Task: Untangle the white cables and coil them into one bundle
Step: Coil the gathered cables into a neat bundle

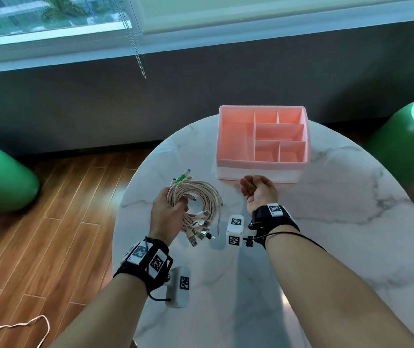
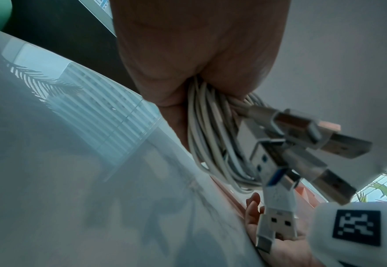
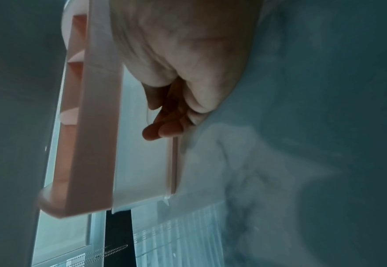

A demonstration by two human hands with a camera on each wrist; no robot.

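Note:
A coiled bundle of white cables (image 1: 200,197) hangs over the left part of the round marble table (image 1: 326,222). My left hand (image 1: 169,209) grips the coil's left side, fingers curled round the strands. Several USB plugs (image 1: 200,232) dangle from its near end, and a green-tagged plug (image 1: 182,177) sticks out at the far end. In the left wrist view the cable strands (image 2: 207,137) run out of my fist with the plugs (image 2: 302,144) close to the lens. My right hand (image 1: 257,190) lies palm up, fingers loosely bent and holding nothing, just in front of the pink organiser (image 1: 233,139).
The pink organiser has several compartments, with nothing in them, and stands at the table's far side; its wall (image 3: 96,126) fills the right wrist view. Green planters (image 1: 0,179) (image 1: 406,141) flank the table. A thin white cord (image 1: 12,322) lies on the wooden floor at the left.

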